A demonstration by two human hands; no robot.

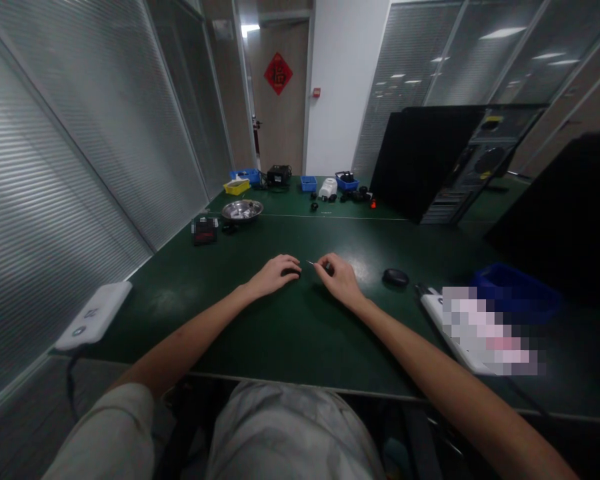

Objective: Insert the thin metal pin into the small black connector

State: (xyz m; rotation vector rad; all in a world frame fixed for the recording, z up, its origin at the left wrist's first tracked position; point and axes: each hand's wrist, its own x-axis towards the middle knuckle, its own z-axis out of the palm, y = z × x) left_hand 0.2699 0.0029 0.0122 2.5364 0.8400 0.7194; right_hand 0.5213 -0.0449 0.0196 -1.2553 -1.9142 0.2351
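Over the middle of the green table (pixel 280 327), my two hands face each other a short gap apart. My left hand (pixel 274 275) is closed, fingertips and thumb curled around a small black object (pixel 291 272) whose kind I cannot make out. With thumb and forefinger, my right hand (pixel 341 279) pinches a thin, pale, pin-like piece (pixel 310 263) pointing toward the left hand. Something dark shows within the right hand's curled fingers, too unclear to name. To the right of that hand lies a black computer mouse (pixel 395 277).
A metal bowl (pixel 243 211) with small pieces stands back left, beside a dark box (pixel 205 231). Blue trays (pixel 309 183) and a yellow tray (pixel 237 187) line the far end. A black computer tower (pixel 430 160) and a blue bin (pixel 520 290) stand right. A white power strip (pixel 95 315) lies left.
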